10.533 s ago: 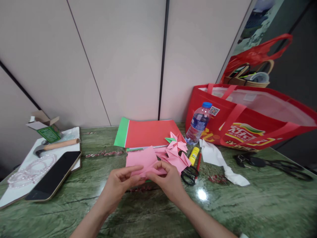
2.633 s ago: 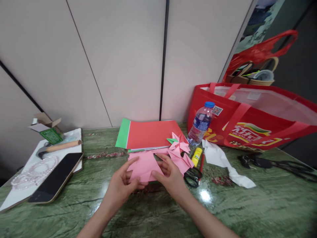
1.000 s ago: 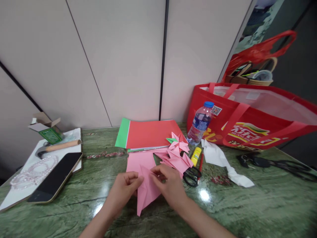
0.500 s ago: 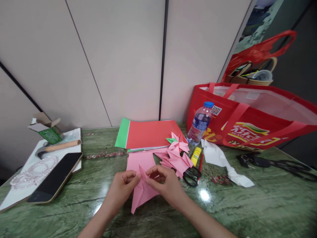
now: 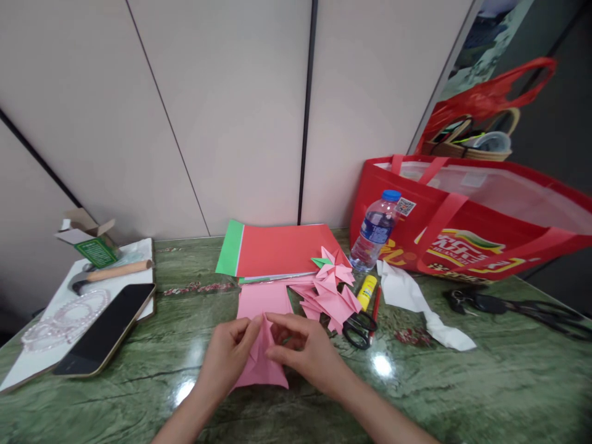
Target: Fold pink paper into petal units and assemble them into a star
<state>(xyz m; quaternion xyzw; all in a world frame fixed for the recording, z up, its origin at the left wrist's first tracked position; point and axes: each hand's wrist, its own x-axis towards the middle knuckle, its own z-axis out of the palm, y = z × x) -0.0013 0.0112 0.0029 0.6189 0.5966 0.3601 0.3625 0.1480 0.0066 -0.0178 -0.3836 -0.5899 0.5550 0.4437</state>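
Observation:
Between my two hands stands a partly folded sheet of pink paper [image 5: 264, 370], with a raised ridge pointing up and its lower edge spread near the table. My left hand [image 5: 231, 348] pinches its left side between thumb and fingers. On the other side, my right hand [image 5: 303, 345] holds the top of the ridge with fingertips and thumb; some of its fingers are curled out of sight. Flat pink sheets [image 5: 263, 300] lie just behind. To their right sits a cluster of folded pink paper pieces [image 5: 333, 302], one with a green piece [image 5: 320, 263] at its edge.
Red paper [image 5: 287, 250] lies at the back. Right of the folded pieces are scissors [image 5: 359, 331], a glue stick [image 5: 367, 292], a red pencil [image 5: 377, 302], a bottle [image 5: 372, 234] and a red bag [image 5: 411, 216]. A phone [image 5: 106, 330] and a hammer [image 5: 115, 271] lie left.
The pink paper has turned in my hands, so its lower point no longer faces me and a wider edge shows. My right fingers have shifted to the top of the ridge.

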